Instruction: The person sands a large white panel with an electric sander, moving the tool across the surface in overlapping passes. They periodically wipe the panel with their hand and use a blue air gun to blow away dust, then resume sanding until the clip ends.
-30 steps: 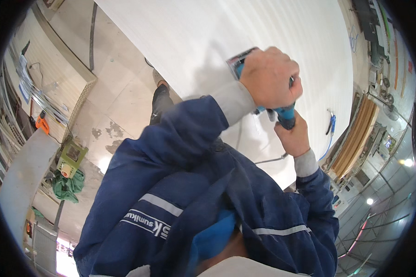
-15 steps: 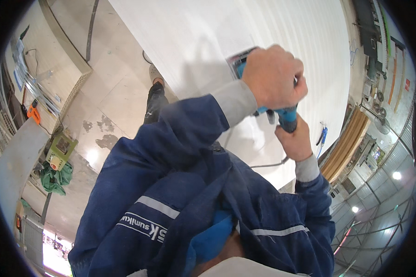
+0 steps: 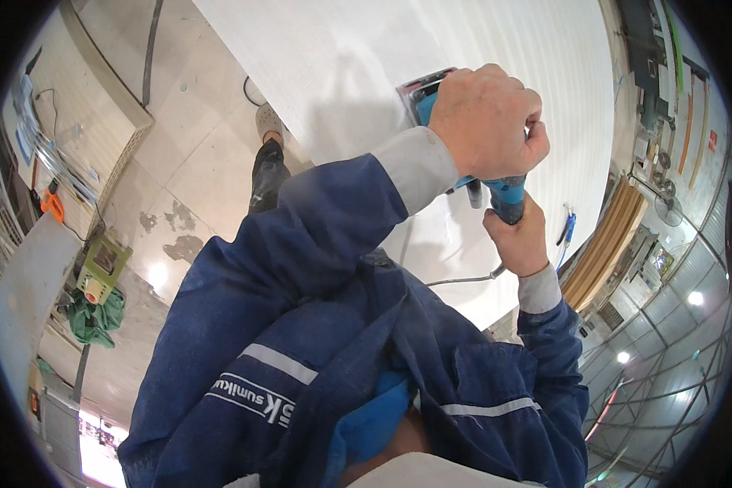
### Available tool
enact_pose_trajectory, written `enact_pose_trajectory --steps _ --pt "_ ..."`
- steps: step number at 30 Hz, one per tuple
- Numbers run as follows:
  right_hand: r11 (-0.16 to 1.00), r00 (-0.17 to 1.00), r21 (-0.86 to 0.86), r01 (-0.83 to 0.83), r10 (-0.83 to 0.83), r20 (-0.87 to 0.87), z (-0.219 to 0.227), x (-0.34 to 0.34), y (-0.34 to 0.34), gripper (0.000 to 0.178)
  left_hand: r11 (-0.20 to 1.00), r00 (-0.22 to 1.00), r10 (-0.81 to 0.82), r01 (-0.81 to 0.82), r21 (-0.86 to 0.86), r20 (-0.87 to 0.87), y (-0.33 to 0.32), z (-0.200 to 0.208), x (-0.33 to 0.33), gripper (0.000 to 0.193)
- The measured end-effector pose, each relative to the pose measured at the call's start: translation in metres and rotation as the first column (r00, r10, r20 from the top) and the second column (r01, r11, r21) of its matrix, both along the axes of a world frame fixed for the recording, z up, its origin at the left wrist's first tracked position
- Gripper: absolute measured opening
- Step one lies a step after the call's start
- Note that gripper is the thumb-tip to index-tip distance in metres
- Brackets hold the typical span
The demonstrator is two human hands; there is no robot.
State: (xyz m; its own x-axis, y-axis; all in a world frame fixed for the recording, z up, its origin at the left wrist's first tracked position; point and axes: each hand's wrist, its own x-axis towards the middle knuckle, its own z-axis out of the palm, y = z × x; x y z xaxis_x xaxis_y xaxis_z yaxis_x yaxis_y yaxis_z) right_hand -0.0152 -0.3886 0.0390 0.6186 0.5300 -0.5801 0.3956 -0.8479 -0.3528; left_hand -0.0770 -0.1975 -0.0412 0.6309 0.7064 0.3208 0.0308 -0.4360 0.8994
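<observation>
Blue power tool (image 3: 508, 192) sits over the white panel (image 3: 561, 89), well in from both side edges, its front plate pointing to the upper left and its dark handle end toward the person. The left hand (image 3: 488, 126) is clamped over the tool's upper body, and the right hand (image 3: 520, 240) is wrapped around the handle end.

Broad white surface lies beyond the tool and to its right, and a narrower strip, partly in shadow, lies between it and the slanting left edge. Near the right edge lies a blue-handled tool (image 3: 570, 227), close to the right hand. On the near side, a dark cord (image 3: 466, 281) crosses the panel from beside the right wrist toward the jacket (image 3: 342, 236). Past the left edge, a foot in a pale clog (image 3: 268, 120) stands on the floor (image 3: 191, 159) just beside the panel; past the right edge, long wooden boards (image 3: 608, 252) are stacked.

The left hand hides the middle of the tool, and most fingers of both hands are out of sight. The tool's underside cannot be seen, so I cannot tell whether all of it touches the panel. The right hand covers where the cord joins, and the jacket hides the cord's other end. The panel's far end is cut off at the top, its near side partly behind the jacket.
</observation>
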Motion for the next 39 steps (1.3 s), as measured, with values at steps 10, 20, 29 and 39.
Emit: enact_pose_trajectory --steps 10,20,29,39 --pt "0.989 0.99 -0.048 0.141 -0.141 0.001 0.012 -0.017 -0.018 0.029 0.982 0.987 -0.159 0.162 -0.101 0.04 -0.02 -0.001 0.003 0.015" --pt "0.991 0.999 0.125 -0.043 0.041 0.02 -0.025 0.014 0.12 0.037 0.995 0.997 -0.074 0.075 0.072 -0.019 0.119 0.001 0.017 0.026" --pt "0.999 0.996 0.038 -0.031 0.034 -0.082 -0.02 -0.004 0.028 0.036 0.968 0.996 -0.027 0.047 0.245 -0.085 0.033 -0.007 -0.005 0.016" --pt "0.992 0.968 -0.044 0.116 -0.123 -0.219 0.006 -0.054 -0.054 0.03 0.964 0.961 -0.255 0.244 -0.105 -0.104 -0.052 0.009 -0.049 0.011"
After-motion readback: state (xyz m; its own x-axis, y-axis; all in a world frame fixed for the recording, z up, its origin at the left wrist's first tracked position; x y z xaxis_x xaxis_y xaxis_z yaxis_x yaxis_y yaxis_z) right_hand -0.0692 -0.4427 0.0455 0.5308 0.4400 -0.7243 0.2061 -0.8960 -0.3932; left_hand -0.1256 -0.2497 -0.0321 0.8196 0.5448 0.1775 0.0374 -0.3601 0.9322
